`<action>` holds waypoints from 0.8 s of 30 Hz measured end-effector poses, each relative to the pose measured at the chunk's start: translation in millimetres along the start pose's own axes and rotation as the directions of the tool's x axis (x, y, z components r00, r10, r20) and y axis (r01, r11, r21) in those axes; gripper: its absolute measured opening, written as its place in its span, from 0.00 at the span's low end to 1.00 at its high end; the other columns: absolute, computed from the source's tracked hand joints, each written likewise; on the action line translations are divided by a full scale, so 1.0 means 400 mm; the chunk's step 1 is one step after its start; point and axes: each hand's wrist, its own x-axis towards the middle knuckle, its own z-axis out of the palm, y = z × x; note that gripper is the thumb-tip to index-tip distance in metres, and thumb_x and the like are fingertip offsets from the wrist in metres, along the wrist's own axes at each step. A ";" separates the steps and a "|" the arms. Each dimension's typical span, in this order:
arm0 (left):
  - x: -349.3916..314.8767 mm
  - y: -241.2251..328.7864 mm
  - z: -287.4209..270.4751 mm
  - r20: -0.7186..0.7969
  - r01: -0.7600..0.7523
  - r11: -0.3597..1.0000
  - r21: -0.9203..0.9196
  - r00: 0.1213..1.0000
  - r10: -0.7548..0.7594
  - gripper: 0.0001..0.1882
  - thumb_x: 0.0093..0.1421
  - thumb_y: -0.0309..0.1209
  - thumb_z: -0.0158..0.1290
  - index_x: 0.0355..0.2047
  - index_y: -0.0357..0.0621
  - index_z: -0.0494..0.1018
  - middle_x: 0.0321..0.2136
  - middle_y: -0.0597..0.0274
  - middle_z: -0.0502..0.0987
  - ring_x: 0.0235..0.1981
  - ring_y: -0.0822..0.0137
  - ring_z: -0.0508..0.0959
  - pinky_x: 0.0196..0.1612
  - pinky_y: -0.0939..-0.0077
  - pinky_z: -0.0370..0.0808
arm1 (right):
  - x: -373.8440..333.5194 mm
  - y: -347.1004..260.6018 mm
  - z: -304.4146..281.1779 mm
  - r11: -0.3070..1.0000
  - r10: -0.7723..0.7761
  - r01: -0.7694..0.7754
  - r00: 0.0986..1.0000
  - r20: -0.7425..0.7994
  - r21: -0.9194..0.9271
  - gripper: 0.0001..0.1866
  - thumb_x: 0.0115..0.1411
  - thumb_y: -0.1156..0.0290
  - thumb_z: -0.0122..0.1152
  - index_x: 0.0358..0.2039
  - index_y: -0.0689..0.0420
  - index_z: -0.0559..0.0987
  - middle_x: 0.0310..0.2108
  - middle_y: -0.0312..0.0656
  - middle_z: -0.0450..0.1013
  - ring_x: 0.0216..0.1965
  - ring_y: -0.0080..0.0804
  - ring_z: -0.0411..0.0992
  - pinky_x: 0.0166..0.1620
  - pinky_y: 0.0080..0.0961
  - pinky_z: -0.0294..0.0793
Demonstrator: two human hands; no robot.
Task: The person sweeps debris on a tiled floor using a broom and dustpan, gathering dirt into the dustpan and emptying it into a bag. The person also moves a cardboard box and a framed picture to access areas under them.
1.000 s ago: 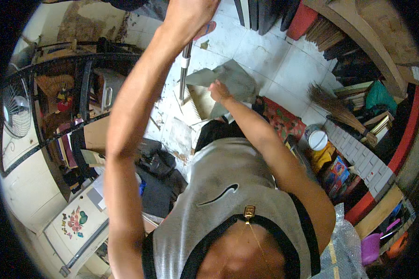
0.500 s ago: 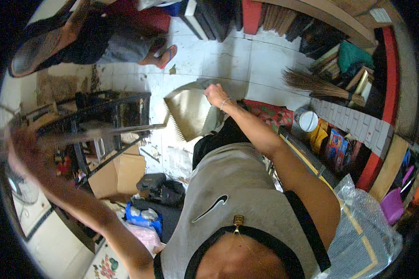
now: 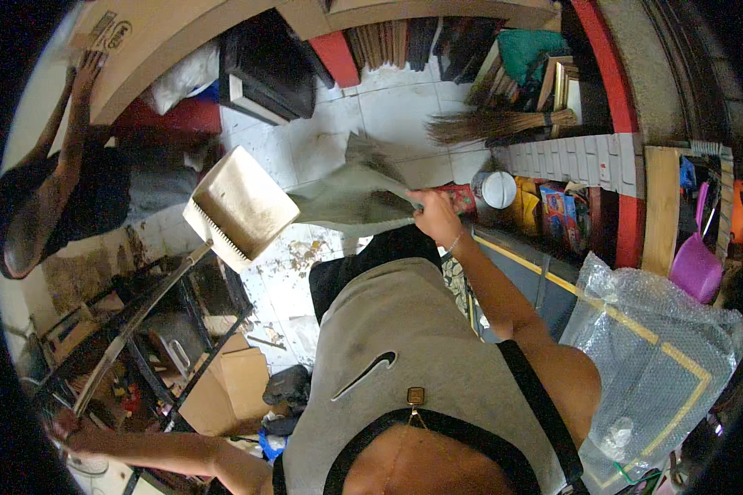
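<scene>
Gripping, left hand point(image 3: 70, 431): upper end of a long, grey metal handle point(image 3: 136, 312), part of one square, cream plastic dustpan point(image 3: 252, 202) with a comb-toothed edge. This hand is blurred, its separate fingers indistinct; it sits below and to the left of the dustpan. The pan's hollow side is in view, and the pan lies between the two hands.

Pinching, right hand point(image 3: 436, 216), to the right of the dustpan: edge of one limp, grey-green sack point(image 3: 351, 202), fingers narrowed on it. The sack spreads from that hand toward the dustpan, its left end just beside the pan; whether the two touch cannot be told.

Items about the dustpan:
- One brown twig broom point(image 3: 491, 126), above and to the right.
- One round, white-topped bucket point(image 3: 498, 190), to the right, beyond the right hand.
- One flat panel in clear bubble wrap point(image 3: 652, 363), well below and to the right.
- One opened, brown cardboard carton point(image 3: 227, 384), below.
- One co-worker in dark clothing point(image 3: 54, 194), to the left, hands at a large brown cardboard box point(image 3: 161, 49), above and to the left.
</scene>
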 end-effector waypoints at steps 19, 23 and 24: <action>-0.878 -0.389 0.732 0.195 0.869 0.492 -0.057 0.493 -0.848 0.19 0.57 0.46 0.51 0.21 0.41 0.69 0.18 0.68 0.70 0.18 0.73 0.67 0.23 0.78 0.67 | -0.041 0.437 -0.096 0.854 0.432 -0.232 0.815 -0.385 0.466 0.16 0.48 0.71 0.57 0.40 0.59 0.75 0.19 0.37 0.69 0.14 0.22 0.62 0.13 0.19 0.60; -0.968 -0.342 0.832 -0.018 0.855 0.290 0.429 0.329 -0.944 0.21 0.56 0.46 0.50 0.20 0.39 0.73 0.18 0.60 0.75 0.21 0.67 0.73 0.29 0.69 0.69 | -0.060 0.489 -0.124 0.616 0.625 -0.184 0.705 -0.334 0.766 0.15 0.52 0.62 0.52 0.36 0.58 0.75 0.17 0.35 0.67 0.13 0.22 0.61 0.12 0.19 0.57; -0.988 -0.337 0.846 -0.078 0.832 0.168 0.529 0.245 -0.966 0.25 0.52 0.52 0.51 0.24 0.37 0.75 0.21 0.55 0.76 0.23 0.60 0.75 0.32 0.64 0.70 | -0.073 0.491 -0.123 0.543 0.684 -0.142 0.647 -0.338 0.828 0.16 0.54 0.60 0.50 0.35 0.58 0.75 0.16 0.36 0.67 0.13 0.22 0.61 0.13 0.19 0.58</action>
